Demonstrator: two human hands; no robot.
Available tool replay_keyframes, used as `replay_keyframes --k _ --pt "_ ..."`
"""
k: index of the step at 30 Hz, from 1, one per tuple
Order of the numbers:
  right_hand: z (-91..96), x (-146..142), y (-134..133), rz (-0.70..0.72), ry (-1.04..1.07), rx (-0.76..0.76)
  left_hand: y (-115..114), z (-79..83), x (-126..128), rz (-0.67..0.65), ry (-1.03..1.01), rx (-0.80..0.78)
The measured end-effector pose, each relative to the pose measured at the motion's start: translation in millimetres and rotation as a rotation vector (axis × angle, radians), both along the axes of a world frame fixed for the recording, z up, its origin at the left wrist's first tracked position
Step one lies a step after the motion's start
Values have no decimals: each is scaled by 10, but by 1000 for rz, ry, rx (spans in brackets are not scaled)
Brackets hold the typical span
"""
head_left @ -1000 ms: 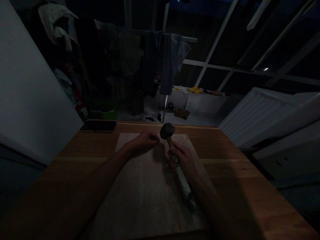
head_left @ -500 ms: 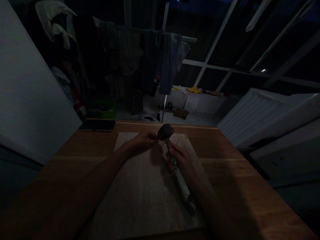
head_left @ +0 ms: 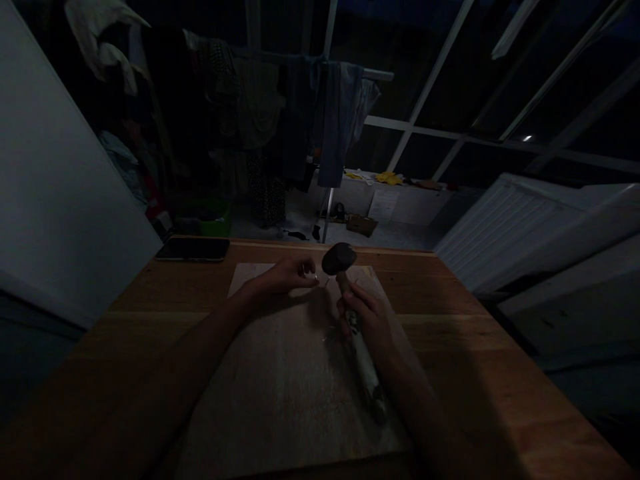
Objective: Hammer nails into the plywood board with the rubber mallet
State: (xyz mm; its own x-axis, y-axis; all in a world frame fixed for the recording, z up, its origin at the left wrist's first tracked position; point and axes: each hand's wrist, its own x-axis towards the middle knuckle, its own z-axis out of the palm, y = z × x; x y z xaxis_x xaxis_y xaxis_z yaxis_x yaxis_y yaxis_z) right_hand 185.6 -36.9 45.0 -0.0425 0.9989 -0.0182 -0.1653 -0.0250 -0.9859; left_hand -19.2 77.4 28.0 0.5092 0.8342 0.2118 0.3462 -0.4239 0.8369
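Note:
My right hand (head_left: 367,317) is wrapped round the handle of a hammer (head_left: 364,357), below its dark head (head_left: 339,259). The head is raised over the far part of a pale wooden board (head_left: 280,393). My left hand (head_left: 293,275) rests by the board's far edge, thumb and forefinger apart. A small shiny bit, perhaps a nail (head_left: 315,277), shows at its fingertips; whether they touch it is unclear. Thin nail-like pieces (head_left: 328,335) lie beside my right hand, and another thin piece (head_left: 328,281) shows under the hammer head.
The board lies on a wooden table (head_left: 450,347). A dark phone (head_left: 193,249) lies at the table's far left corner. Beyond the far edge, clothes (head_left: 333,127) hang from a rack. A white ribbed panel (head_left: 500,220) stands to the right. The room is dim.
The fingers of my left hand have parted from a pinch. The hammer head has shifted slightly up and to the right, still in my right hand.

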Motion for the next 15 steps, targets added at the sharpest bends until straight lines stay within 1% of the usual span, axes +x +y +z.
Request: replay_keyframes --k 2,3,6,7,8,9,12,15 --pt "22 42 8 -74 40 3 -100 139 55 -15 83 77" --pt "28 67 16 -107 65 0 -163 210 101 -74 136 117" --pt "32 142 47 -174 130 -7 -382 376 291 -366 269 200" --pt "30 162 57 -181 137 -8 -453 405 357 -429 298 225" --pt "28 179 65 -180 136 -10 -518 416 417 -461 326 247" --pt "25 191 72 -178 132 -10 -571 412 468 -461 359 267" --pt "20 199 81 -172 128 -13 -654 334 564 -390 469 306" --pt "23 181 75 -150 124 -15 -660 242 602 -404 535 341"
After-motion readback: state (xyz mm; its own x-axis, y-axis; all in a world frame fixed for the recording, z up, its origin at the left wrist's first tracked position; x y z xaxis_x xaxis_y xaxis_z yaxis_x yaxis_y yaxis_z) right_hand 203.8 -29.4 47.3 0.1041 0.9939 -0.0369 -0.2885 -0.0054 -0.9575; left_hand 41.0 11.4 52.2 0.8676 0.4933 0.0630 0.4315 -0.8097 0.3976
